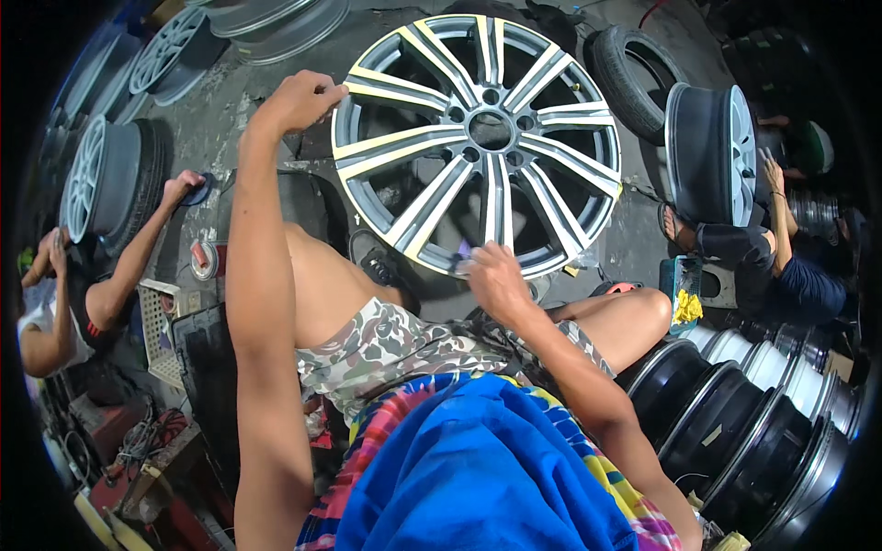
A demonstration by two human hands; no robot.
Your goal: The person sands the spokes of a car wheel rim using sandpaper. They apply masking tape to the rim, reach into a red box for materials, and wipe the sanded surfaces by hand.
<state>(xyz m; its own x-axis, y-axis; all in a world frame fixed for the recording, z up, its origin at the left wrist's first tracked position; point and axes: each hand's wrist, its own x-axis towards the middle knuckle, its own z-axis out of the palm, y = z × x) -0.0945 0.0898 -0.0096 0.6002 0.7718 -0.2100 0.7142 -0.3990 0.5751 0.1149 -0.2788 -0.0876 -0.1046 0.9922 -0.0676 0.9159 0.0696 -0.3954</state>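
Note:
A multi-spoke alloy wheel [490,165] lies before me, its face turned up. Pale yellow strips that look like masking tape cover the faces of several spokes and part of the rim edge. At the upper left of that rim, my left hand [303,102] has its fingers curled and a fingertip and thumb at the edge. My right hand [499,284], blurred, is at the near edge of the wheel. Its fingers are bent around a small purple piece [464,246], mostly hidden, against the rim. The wheel's underside and what supports it are hidden.
A tyre [637,79] and an upright wheel [710,155] are at right, beside a seated person [778,255]. Another person [76,310] works at left near a wheel [103,179]. Stacked black wheel barrels [716,427], a teal basket [682,275] and a cream crate [162,337] flank me.

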